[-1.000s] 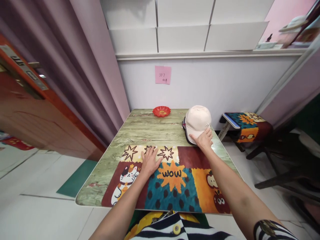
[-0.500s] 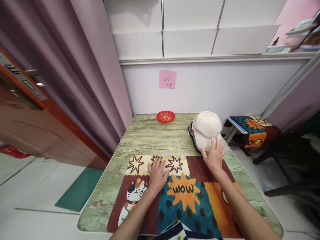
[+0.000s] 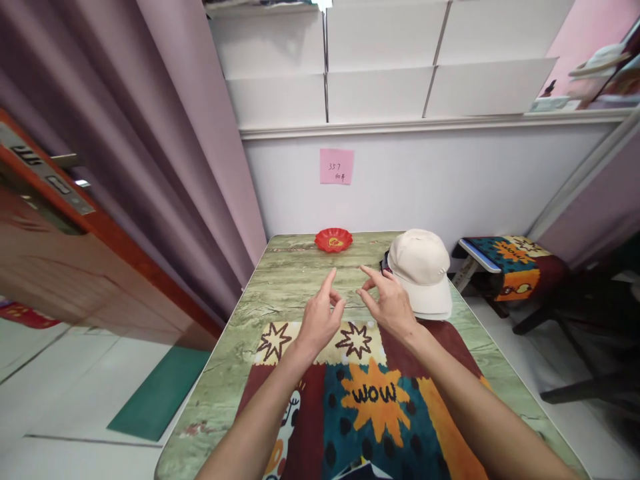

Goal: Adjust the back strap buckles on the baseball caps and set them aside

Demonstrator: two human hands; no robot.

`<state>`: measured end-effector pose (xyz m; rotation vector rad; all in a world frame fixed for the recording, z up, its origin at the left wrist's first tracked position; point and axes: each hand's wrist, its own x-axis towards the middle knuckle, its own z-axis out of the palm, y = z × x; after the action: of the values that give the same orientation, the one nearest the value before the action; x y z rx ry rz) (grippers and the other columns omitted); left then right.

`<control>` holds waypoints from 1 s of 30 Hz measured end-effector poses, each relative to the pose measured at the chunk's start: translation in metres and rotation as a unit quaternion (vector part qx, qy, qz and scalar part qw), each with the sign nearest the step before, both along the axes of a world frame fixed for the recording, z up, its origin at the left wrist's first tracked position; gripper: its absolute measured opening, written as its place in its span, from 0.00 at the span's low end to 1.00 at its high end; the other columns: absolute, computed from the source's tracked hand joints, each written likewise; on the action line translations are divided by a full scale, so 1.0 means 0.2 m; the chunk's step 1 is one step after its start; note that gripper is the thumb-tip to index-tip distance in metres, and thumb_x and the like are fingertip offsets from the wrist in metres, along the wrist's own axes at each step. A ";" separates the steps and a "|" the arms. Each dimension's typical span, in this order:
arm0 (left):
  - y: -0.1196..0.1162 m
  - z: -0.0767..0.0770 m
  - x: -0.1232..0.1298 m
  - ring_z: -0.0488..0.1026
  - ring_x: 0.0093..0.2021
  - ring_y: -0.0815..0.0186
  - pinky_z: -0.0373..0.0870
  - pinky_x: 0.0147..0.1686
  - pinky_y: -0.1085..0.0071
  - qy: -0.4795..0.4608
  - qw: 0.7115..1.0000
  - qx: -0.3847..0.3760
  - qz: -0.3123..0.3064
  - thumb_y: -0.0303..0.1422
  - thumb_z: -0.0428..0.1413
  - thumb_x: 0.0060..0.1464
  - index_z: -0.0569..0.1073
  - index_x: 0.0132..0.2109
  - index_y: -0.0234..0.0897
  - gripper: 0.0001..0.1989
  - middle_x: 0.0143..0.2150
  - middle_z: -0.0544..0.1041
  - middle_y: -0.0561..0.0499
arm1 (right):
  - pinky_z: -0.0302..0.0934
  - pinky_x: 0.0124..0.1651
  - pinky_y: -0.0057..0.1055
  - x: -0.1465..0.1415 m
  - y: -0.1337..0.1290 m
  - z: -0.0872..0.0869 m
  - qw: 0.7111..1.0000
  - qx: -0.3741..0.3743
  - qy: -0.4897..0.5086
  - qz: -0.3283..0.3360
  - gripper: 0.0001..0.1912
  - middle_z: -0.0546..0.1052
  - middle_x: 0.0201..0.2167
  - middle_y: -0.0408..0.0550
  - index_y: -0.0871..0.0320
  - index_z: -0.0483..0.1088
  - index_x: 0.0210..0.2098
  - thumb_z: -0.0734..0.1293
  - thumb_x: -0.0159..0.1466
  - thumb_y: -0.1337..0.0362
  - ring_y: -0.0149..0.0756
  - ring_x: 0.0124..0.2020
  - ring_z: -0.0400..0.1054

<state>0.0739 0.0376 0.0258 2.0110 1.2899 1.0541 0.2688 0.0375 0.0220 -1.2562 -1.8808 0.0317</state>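
Observation:
Above the far edge of a patterned mat [image 3: 375, 393], my left hand [image 3: 320, 317] is raised with its index finger pointing forward and nothing in it. My right hand [image 3: 387, 300] faces it, fingers apart and likewise without anything in them. Just right of that hand lies a cream baseball cap [image 3: 420, 267], its brim toward me. Dark headwear shows at the cap's left edge, mostly covered by the cap. At the table's far side is a red scalloped dish [image 3: 333, 240] with a yellow mark inside.
The wood-print table [image 3: 240, 333] stands against a wall bearing a pink note [image 3: 337, 167]. An orange door [image 3: 100, 253] and a purple curtain [image 3: 200, 133] are at left. A small bench [image 3: 520, 260] with a similar cloth and dark chair legs are at right.
My right hand has left the cap's brim and moved left. My left hand has lifted off the mat. The cap now covers more of the dark headwear.

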 end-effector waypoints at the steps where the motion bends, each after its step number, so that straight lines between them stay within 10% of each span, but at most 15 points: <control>1: -0.01 0.05 0.01 0.75 0.36 0.66 0.70 0.40 0.70 -0.002 1.000 0.005 -0.002 0.31 0.54 0.60 0.53 0.73 0.41 0.36 0.36 0.77 0.54 | 0.57 0.64 0.52 -0.02 -0.01 0.04 1.000 0.013 -0.001 0.000 0.26 0.80 0.32 0.43 0.54 0.62 0.65 0.63 0.68 0.61 0.42 0.40 0.76; 15: -0.07 0.35 0.06 0.72 0.32 0.66 0.66 0.35 0.70 0.142 0.976 0.138 0.088 0.26 0.51 0.60 0.32 0.75 0.37 0.45 0.36 0.78 0.52 | 0.58 0.60 0.50 -0.07 -0.05 0.28 0.993 0.071 -0.060 -0.069 0.46 0.77 0.30 0.43 0.58 0.32 0.75 0.63 0.66 0.67 0.40 0.33 0.71; 21: 0.03 0.29 0.05 0.75 0.39 0.61 0.70 0.42 0.65 0.280 0.925 0.190 0.175 0.19 0.49 0.57 0.24 0.74 0.35 0.49 0.46 0.80 0.43 | 0.55 0.60 0.51 -0.05 0.02 0.25 0.966 0.095 -0.150 -0.188 0.45 0.77 0.30 0.47 0.63 0.31 0.75 0.58 0.64 0.74 0.42 0.33 0.69; 30: 0.09 0.23 0.03 0.75 0.38 0.60 0.70 0.42 0.65 0.314 0.918 0.154 0.188 0.17 0.49 0.51 0.26 0.74 0.33 0.52 0.44 0.79 0.43 | 0.53 0.60 0.50 -0.02 0.05 0.19 0.962 0.088 -0.166 -0.196 0.45 0.78 0.32 0.48 0.63 0.32 0.75 0.57 0.64 0.74 0.41 0.32 0.68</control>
<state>0.0796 0.0562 0.0711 2.5328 2.0079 0.8269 0.2655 0.0483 0.0607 -1.5570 -1.8243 -0.5767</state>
